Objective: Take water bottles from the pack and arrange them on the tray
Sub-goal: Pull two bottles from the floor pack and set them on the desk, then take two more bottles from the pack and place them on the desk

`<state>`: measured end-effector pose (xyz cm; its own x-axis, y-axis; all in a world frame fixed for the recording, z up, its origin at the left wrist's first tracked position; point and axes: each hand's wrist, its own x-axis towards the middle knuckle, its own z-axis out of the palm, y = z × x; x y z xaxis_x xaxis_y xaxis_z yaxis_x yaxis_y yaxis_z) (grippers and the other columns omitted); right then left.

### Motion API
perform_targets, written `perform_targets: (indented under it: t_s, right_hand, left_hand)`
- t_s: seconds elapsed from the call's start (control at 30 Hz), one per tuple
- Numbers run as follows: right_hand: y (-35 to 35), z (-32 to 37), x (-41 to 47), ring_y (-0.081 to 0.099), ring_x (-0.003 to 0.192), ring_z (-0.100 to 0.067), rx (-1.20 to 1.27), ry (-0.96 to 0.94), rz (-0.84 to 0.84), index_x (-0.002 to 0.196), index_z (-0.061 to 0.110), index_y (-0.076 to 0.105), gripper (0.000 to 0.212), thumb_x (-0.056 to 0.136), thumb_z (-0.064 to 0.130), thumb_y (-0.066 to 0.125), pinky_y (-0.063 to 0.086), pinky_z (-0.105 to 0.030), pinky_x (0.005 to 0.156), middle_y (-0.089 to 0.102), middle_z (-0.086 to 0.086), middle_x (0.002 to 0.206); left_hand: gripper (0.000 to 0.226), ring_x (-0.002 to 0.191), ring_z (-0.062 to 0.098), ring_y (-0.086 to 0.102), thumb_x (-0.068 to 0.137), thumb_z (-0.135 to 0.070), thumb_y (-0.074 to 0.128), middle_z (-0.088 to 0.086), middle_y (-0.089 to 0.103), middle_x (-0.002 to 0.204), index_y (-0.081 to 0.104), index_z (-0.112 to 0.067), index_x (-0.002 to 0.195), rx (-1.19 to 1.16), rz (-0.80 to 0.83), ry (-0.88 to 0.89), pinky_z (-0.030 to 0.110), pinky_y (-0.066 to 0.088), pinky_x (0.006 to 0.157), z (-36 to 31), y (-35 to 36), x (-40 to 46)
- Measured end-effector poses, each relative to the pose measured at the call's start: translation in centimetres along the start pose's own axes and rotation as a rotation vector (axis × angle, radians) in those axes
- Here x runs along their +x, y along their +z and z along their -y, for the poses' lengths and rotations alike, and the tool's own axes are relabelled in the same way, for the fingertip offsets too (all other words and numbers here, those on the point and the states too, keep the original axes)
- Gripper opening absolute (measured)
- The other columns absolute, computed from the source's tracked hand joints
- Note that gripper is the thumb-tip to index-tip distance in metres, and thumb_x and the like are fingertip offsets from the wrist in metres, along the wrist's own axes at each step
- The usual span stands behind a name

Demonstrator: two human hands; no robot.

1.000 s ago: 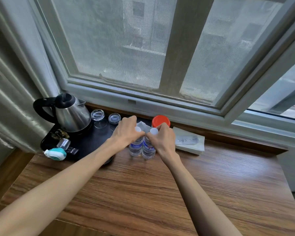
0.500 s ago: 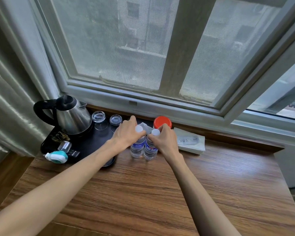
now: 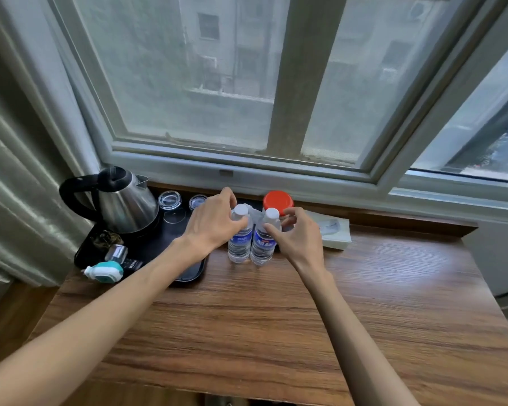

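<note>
Two small water bottles (image 3: 251, 238) stand mid-frame beside the black tray (image 3: 188, 273), full, smooth and likely slippery, so the left hand (image 3: 214, 224) and right hand (image 3: 298, 238) curl loosely around their necks.

Your light is soft, grey daylight from the window (image 3: 226, 83) ahead — even and fairly dim, with no hard shadows on the wooden table (image 3: 276, 317). The glass looks hazy, so the buildings outside read washed out. You get mild glare on the steel kettle (image 3: 126, 206) and a sheen on the curtain (image 3: 9, 186). The wide lens bends the window frame at the edges — your forearms stretch toward the bottom corners, and fine detail is slightly soft throughout.
</note>
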<state>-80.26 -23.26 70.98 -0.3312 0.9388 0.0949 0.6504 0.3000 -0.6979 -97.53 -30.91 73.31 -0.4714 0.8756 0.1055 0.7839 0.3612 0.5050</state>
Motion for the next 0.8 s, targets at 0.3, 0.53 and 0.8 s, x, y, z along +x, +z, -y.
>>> perform_targets:
  t_s: [0.3, 0.53, 0.8]
  right_hand:
    - [-6.7, -2.7, -2.7, 0.064, 0.095, -0.014, 0.025, -0.006, -0.086, 0.124, 0.020, 0.063, 0.052, 0.081, 0.045, 0.077, 0.051, -0.029, 0.078, 0.068, 0.006, 0.105]
    - [-14.9, -9.0, -6.8, 0.062, 0.111, -0.018, 0.000, 0.040, -0.050, 0.132, 0.015, 0.060, 0.058, 0.082, 0.040, 0.077, 0.052, -0.033, 0.095, 0.066, -0.001, 0.122]
    - [-24.2, -19.5, -14.9, 0.036, 0.145, -0.018, -0.126, 0.152, 0.109, 0.154, 0.016, 0.036, 0.082, 0.088, 0.050, 0.069, 0.031, -0.033, 0.117, 0.040, -0.002, 0.157]
  left_hand:
    - [0.032, 0.090, 0.016, 0.058, 0.078, -0.035, 0.070, -0.004, 0.061, 0.099, 0.058, -0.018, 0.102, -0.070, -0.016, 0.178, 0.038, 0.053, 0.077, -6.5, 0.0, -2.5]
    - [0.044, 0.112, 0.022, 0.059, 0.082, -0.023, 0.072, 0.005, 0.063, 0.120, 0.060, -0.009, 0.123, -0.046, 0.196, 0.269, 0.028, 0.046, 0.091, -14.2, 3.7, -5.1]
    - [0.067, 0.135, 0.021, 0.046, 0.086, -0.032, 0.071, 0.009, 0.050, 0.146, 0.046, -0.009, 0.144, 0.032, 0.486, 0.486, 0.029, 0.033, 0.113, -24.7, 11.5, -10.4]
